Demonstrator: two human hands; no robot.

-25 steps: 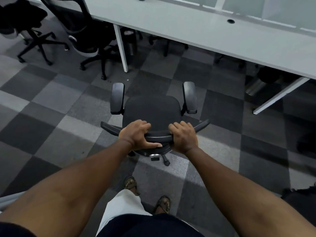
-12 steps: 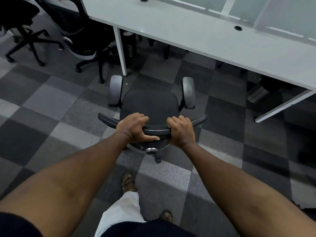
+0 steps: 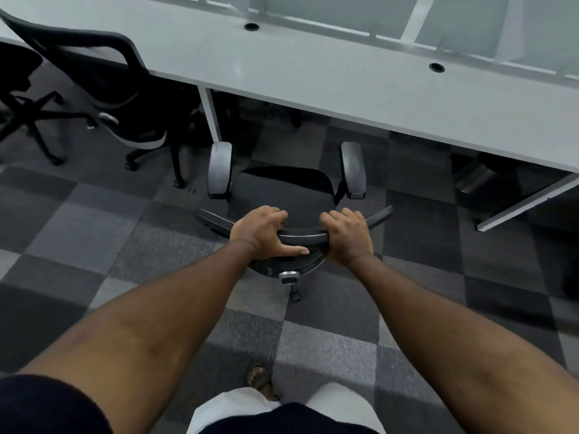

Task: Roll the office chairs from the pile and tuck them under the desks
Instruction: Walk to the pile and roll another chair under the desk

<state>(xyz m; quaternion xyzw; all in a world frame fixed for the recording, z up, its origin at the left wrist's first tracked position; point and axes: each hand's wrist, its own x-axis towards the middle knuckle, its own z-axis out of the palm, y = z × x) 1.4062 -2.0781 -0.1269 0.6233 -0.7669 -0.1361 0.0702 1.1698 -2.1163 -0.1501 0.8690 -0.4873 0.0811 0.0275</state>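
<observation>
Chair (image 3: 285,192) rolled nearer desk (image 3: 313,73) over carpet (image 3: 78,233); armrests (image 3: 221,170) now just short of its edge. Head view: left hand (image 3: 261,231) and right hand (image 3: 346,238) grip backrest rail (image 3: 302,238), fingers curled over, left thumb stretched beneath.

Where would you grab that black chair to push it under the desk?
The backrest's top rim, from behind, as the left hand and right hand do now. It's a wide curved bar, and the seat faces the desk.

Three office chairs (image 3: 285,189) (image 3: 141,108) (image 3: 18,67), one white desk (image 3: 313,70), two cable holes (image 3: 251,26) (image 3: 436,67), two hands (image 3: 260,228) (image 3: 346,236).
</observation>
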